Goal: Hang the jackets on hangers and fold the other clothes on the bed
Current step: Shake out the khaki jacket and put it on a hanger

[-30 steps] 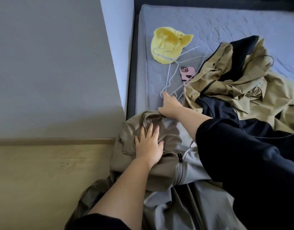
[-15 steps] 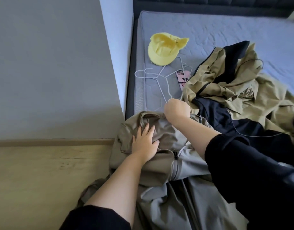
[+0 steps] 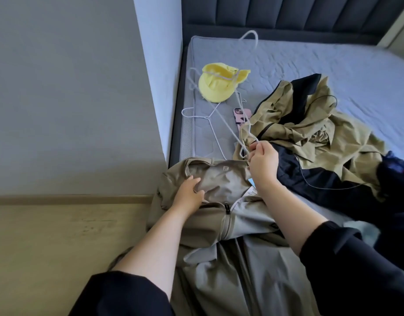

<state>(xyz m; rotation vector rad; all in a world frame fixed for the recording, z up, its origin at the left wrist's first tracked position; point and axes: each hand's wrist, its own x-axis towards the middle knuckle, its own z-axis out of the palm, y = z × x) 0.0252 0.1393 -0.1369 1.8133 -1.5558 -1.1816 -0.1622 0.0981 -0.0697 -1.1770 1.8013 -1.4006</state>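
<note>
A grey-beige zip jacket [image 3: 221, 226] lies open over the near corner of the bed, collar toward the headboard. My left hand [image 3: 190, 194] grips the lining just below the collar. My right hand [image 3: 262, 164] holds a white wire hanger [image 3: 223, 124] lifted above the bed, its hook reaching toward the headboard. A second white hanger [image 3: 191, 115] lies on the mattress beneath it. An olive and black jacket [image 3: 310, 133] is crumpled to the right.
A yellow hat [image 3: 215, 86] and a pink phone [image 3: 240, 116] lie on the grey mattress [image 3: 333, 69]. A grey wall [image 3: 71, 99] and wooden floor [image 3: 59, 242] are to the left. Dark clothes [image 3: 392, 169] sit at the right edge.
My right hand took hold of a hanger and raised it off the mattress toward the jacket collar. My left hand went from pressing flat to gripping the lining.
</note>
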